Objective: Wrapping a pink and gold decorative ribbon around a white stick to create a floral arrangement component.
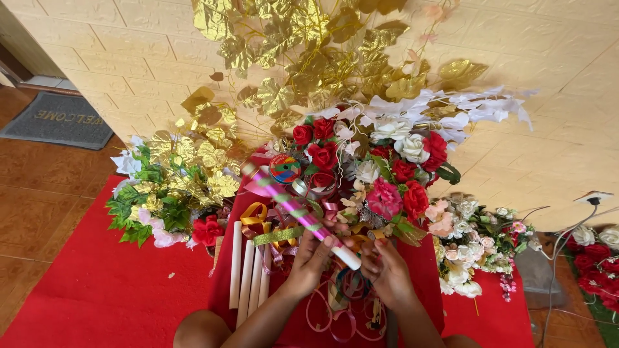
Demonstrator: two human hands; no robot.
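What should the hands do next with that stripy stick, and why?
Probably keep winding ribbon down to the bare end. Both the left hand and right hand pinch the stick near its white tip, which is not covered, while the rest is striped.

Glossy pink-and-green foil-wrapped stick point(300, 211); shiny metallic gold fabric leaves point(309, 51); matt red cloth floor covering point(103, 283); smooth pale wooden-looking rods point(247, 274); satiny curled ribbons point(342, 309).
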